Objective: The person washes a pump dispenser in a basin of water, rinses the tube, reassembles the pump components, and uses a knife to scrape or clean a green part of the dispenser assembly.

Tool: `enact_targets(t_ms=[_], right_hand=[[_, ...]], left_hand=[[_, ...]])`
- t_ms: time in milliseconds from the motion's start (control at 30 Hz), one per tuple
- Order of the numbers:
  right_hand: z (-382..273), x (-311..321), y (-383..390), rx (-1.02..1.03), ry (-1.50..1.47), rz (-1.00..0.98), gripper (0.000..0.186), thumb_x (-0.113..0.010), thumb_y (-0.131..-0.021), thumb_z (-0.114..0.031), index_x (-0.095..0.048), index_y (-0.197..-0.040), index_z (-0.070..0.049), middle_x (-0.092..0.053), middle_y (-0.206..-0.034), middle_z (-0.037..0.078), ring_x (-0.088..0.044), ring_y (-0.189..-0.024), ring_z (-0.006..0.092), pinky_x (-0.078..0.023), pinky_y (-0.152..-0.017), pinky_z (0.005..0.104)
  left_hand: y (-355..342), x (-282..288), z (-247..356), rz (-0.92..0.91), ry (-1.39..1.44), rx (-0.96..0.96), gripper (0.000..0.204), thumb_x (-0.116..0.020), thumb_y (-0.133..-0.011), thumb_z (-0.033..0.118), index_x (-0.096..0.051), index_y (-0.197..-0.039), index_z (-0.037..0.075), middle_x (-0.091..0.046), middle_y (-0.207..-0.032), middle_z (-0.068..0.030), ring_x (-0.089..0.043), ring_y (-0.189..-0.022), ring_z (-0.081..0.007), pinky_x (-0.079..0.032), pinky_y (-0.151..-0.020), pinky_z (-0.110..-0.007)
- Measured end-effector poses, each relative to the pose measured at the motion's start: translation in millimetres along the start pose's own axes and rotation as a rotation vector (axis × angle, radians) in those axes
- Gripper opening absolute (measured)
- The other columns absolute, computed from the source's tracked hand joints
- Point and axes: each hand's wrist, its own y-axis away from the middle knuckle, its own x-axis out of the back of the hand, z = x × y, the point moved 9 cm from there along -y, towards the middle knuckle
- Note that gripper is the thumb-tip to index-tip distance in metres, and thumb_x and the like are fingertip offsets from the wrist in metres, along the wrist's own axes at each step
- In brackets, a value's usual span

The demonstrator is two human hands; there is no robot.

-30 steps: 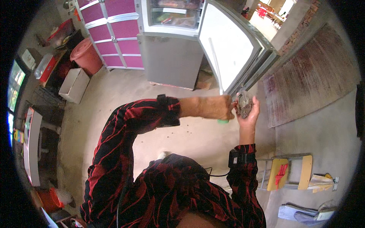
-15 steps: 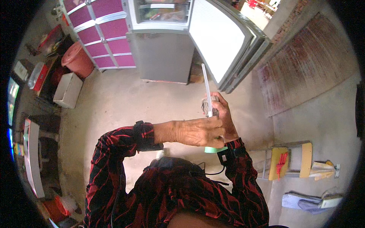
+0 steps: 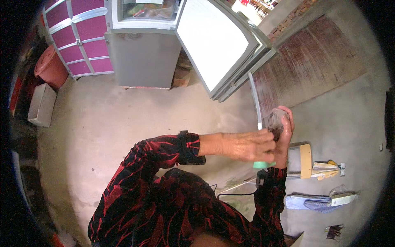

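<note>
My left hand (image 3: pixel 255 146) reaches across in front of me, fingers closed round a long, thin white stick (image 3: pixel 255 99). The stick rises above the fist, and a green piece (image 3: pixel 262 164) shows below it, apparently the stick's other end. My right hand (image 3: pixel 285 133) is just beyond, partly covered by the left. Its fingers curl round a crumpled grey-brown wad (image 3: pixel 276 120), perhaps cloth; its exact kind I cannot make out. The wad sits right beside the stick, and whether they touch is unclear.
Ahead stands a grey fridge (image 3: pixel 144 59) with its upper door (image 3: pixel 214 45) swung wide. A red bucket (image 3: pixel 51 68) and a white box (image 3: pixel 42 105) are at the left. On the right are a brown mat (image 3: pixel 308 61), a yellow-backed chair (image 3: pixel 305 160) and a blue bundle (image 3: pixel 306 202).
My view has turned to the right, so the fridge and bucket lie further left. Both hands have swung right with the stick and wad, keeping their holds.
</note>
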Motion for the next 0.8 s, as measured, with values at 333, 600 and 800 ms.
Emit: enact_targets(t_ms=[333, 600, 800], right_hand=[[4, -24, -106, 0.156, 0.015, 0.014, 0.021, -0.056, -0.088, -0.016, -0.053, -0.107, -0.007, -0.054, -0.087, 0.002, -0.05, -0.082, 0.01, -0.042, -0.072, 0.0247], [11, -51, -120, 0.245, 0.159, -0.054, 0.036, -0.05, -0.083, -0.018, -0.056, -0.116, -0.004, -0.06, -0.115, 0.009, -0.055, -0.102, 0.0215, -0.043, -0.091, 0.0319], [80, -66, -136, 0.052, -0.026, -0.113, 0.039, -0.055, -0.083, -0.019, -0.054, -0.119, -0.002, -0.053, -0.119, 0.008, -0.053, -0.103, 0.0215, -0.044, -0.091, 0.0339]], left_hand=[[-26, 42, -28, 0.257, 0.142, -0.199, 0.019, -0.062, -0.072, 0.015, -0.055, -0.085, 0.003, -0.046, -0.088, -0.0111, -0.048, -0.084, -0.0263, -0.043, -0.073, -0.038], [-4, 40, -72, 0.324, 0.199, -0.125, 0.022, -0.062, -0.07, 0.014, -0.057, -0.088, 0.002, -0.05, -0.095, -0.0127, -0.049, -0.088, -0.0288, -0.043, -0.078, -0.04], [11, 38, -78, 0.395, 0.233, -0.121, 0.034, -0.069, -0.06, 0.0, -0.053, -0.09, 0.005, -0.046, -0.091, -0.0096, -0.045, -0.089, -0.0267, -0.041, -0.075, -0.039]])
